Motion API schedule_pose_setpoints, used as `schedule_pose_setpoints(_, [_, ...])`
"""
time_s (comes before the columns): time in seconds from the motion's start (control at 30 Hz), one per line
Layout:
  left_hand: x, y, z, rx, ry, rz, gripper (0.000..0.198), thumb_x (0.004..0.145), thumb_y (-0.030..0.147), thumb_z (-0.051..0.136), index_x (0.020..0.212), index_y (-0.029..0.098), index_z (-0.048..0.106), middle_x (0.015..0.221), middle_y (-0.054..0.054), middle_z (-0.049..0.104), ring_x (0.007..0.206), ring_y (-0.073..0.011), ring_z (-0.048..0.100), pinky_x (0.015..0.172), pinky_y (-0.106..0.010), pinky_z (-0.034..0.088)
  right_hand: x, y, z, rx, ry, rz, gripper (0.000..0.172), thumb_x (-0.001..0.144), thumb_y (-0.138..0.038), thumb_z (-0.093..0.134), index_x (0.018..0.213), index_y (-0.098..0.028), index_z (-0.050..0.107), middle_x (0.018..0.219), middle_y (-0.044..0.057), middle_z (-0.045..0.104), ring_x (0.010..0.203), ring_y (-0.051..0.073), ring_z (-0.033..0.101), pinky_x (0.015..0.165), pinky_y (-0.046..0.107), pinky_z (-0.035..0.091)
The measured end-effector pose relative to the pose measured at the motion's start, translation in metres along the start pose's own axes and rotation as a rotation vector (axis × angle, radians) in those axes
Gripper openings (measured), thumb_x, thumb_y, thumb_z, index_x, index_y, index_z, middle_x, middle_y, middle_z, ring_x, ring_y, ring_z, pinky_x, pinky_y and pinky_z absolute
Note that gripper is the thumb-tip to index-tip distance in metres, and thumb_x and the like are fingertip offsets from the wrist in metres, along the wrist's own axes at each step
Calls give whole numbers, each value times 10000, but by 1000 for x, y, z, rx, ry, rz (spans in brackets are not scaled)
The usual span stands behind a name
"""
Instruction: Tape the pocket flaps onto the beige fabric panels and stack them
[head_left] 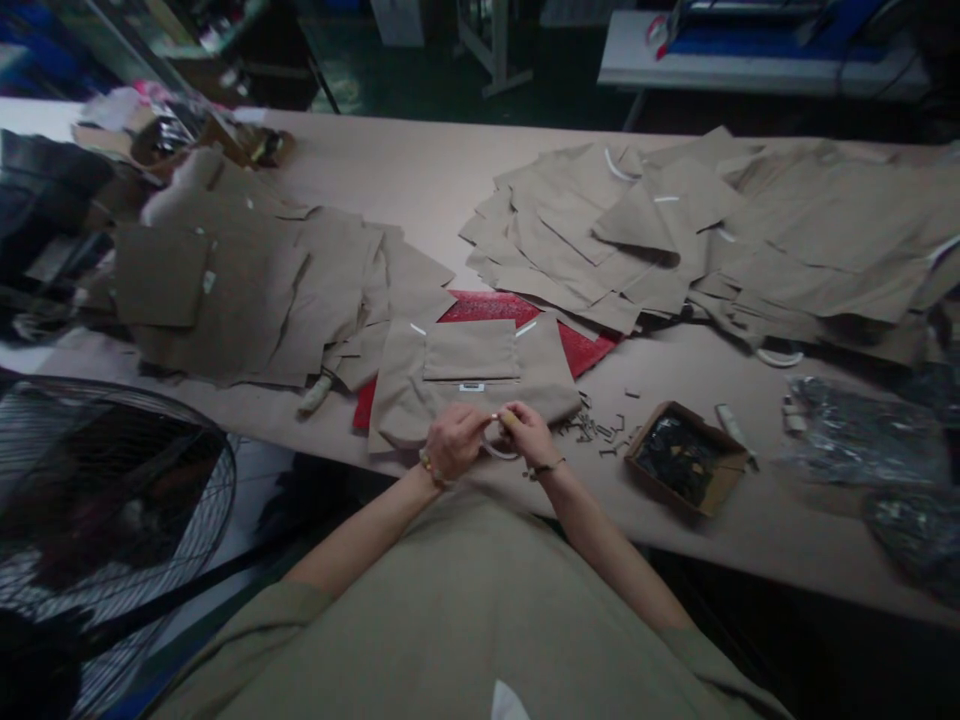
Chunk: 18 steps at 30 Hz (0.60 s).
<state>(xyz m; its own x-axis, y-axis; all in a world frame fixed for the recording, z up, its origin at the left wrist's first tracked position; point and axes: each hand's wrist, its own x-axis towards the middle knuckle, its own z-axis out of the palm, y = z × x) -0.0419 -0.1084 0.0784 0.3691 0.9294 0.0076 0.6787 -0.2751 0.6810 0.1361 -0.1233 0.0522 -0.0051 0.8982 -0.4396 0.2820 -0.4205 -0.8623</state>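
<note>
1. The left grip (pixel 454 440) and the right grip (pixel 527 435) are pinched almost fingertip to fingertip, both seemingly clasping the white strap (pixel 504 456), which bows between them at the near edge of the tan fabric piece (pixel 397 395).
2. Should either pinch slacken, I'd expect that bowed strap to spring away or twist.
3. The fabric piece lies over a red sheet (pixel 487 303) by the near edge of the tabletop (pixel 420 170). Neither grip appears to pin it flat, so a tug could drag it askew.
4. Small loose pieces (pixel 587 433) lie right beside its right-hand corner; a careless sweep of the right forearm could scatter them or jostle the open box (pixel 686 460) nearby.
5. From here, the fingers hide whatever they squeeze; a bright speck between them is too small to name. I can't tell whether the strap is fastened to the fabric.
6. The box's dark contents blur together, and the fan (pixel 112 500) is cut off at the left.
</note>
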Motion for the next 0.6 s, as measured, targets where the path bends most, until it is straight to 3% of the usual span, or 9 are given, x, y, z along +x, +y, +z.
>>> schedule_pose_setpoints(0.1, [31,-18,-2,-44,-1,-218,211,964,270,566,1015,234,768,1017,-59,757,975,-210,667,939,-364,521,11,8,-30,3,294,87,587,947,-602,354,1255,-146,559,944,98,685,711,189,620,652,288,510])
schedule_pose_setpoints(0.17, [60,-34,-2,-60,-102,-369,208,942,214,574,1022,210,766,982,-46,766,917,-185,677,875,-309,526,17,15,-62,-160,492,97,614,944,-514,387,1406,-121,486,1108,149,671,875,219,647,784,313,517])
schedule_pose_setpoints(0.23, [87,-47,-2,-16,-219,-443,183,906,172,611,1023,187,751,954,-41,762,894,-173,671,836,-275,517,25,22,-93,-358,582,125,669,928,-453,437,1501,-108,426,1201,177,643,1012,253,632,884,340,496])
schedule_pose_setpoints(0.37, [117,-55,3,121,-332,-491,306,826,142,716,1127,162,669,823,-6,706,774,-152,619,753,-245,488,43,36,-126,-670,515,199,619,904,-409,484,1441,-114,570,1194,216,647,1138,311,591,975,393,458])
schedule_pose_setpoints(0.5, [126,-51,11,176,-369,-522,306,824,103,715,1115,104,623,780,-22,683,724,-139,598,731,-234,468,58,45,-128,-795,443,318,538,915,-493,484,1244,-157,744,1131,228,686,1074,319,648,920,399,487])
schedule_pose_setpoints(0.6, [135,-48,16,218,-396,-555,291,805,87,714,1082,77,629,851,-99,719,775,-197,657,755,-284,501,66,49,-127,-799,371,324,507,892,-521,510,1090,-161,806,1050,217,726,1007,318,684,863,389,509])
